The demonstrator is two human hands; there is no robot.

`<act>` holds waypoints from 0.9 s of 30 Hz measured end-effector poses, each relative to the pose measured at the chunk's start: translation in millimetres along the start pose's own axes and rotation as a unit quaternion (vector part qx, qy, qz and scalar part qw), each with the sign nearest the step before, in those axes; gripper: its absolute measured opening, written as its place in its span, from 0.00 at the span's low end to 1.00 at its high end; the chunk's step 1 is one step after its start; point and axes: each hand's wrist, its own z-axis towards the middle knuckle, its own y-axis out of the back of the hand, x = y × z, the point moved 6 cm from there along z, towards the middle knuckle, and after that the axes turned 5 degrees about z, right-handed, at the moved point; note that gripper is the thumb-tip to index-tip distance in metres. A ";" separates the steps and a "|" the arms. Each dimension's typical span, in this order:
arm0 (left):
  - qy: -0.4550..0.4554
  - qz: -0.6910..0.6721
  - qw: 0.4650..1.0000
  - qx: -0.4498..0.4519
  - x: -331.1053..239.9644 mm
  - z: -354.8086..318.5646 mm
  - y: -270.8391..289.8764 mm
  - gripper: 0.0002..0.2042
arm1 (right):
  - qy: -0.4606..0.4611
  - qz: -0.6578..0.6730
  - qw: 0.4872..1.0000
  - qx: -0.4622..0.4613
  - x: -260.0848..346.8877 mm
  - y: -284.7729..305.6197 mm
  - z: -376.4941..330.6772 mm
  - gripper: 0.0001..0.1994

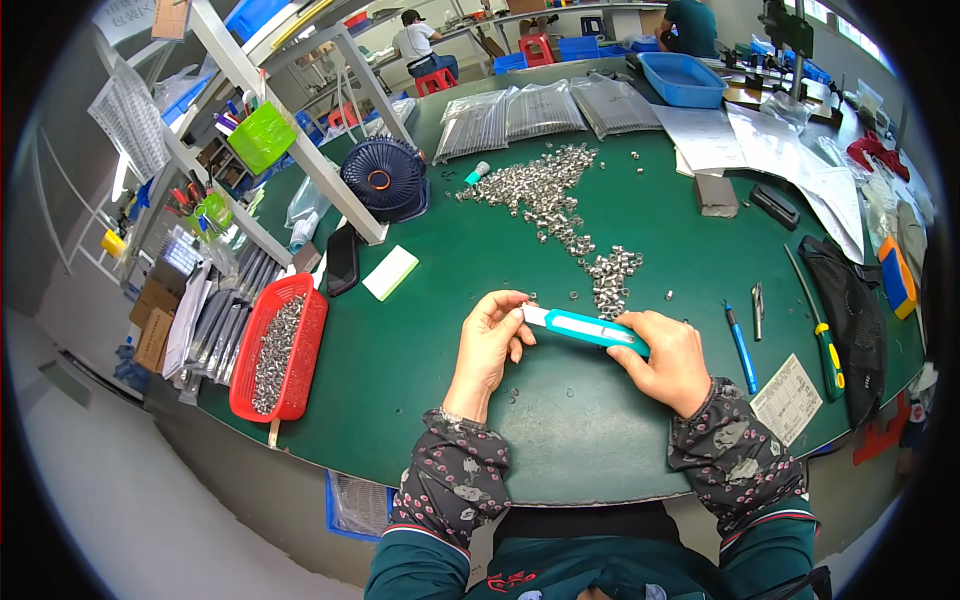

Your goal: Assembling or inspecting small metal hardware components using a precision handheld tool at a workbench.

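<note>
My right hand (668, 360) is wrapped round the teal handle of a utility knife (580, 327), its blade end pointing left. At that blade end my left hand (484, 345) is closed, thumb and forefinger pinched together; whatever lies between them is too small to make out. Just beyond the knife is a small heap of short silvery metal rings (612, 272), which trails back into a larger heap of the same rings (545, 188). A few dark scraps (514, 394) are scattered on the green table (590, 430) near my left wrist.
At left stand a red basket (318, 350) of small metal parts, a phone (342, 260) and a fan (384, 178). To the right lie a blue pen (741, 345), a yellow-green-handled tool (828, 360) and a paper slip (787, 400). Bagged tubes (540, 110) and a blue bin (684, 92) stand behind.
</note>
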 end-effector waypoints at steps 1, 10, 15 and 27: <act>0.000 0.000 1.000 0.000 0.1 0.1 -0.3 0.07 | 0.000 0.000 1.000 0.000 -0.1 0.3 0.2 0.13; -0.009 -0.002 0.999 -0.033 -0.4 -0.3 2.4 0.08 | -0.029 0.015 0.999 0.022 -6.2 -2.0 0.3 0.13; 0.009 0.039 0.999 -0.026 -1.0 -0.9 0.1 0.06 | -0.050 0.035 0.998 0.032 -13.0 -2.0 0.3 0.12; 0.095 -0.115 0.989 0.002 15.5 -1.7 4.4 0.09 | 0.055 0.017 0.997 -0.059 7.8 10.5 2.3 0.11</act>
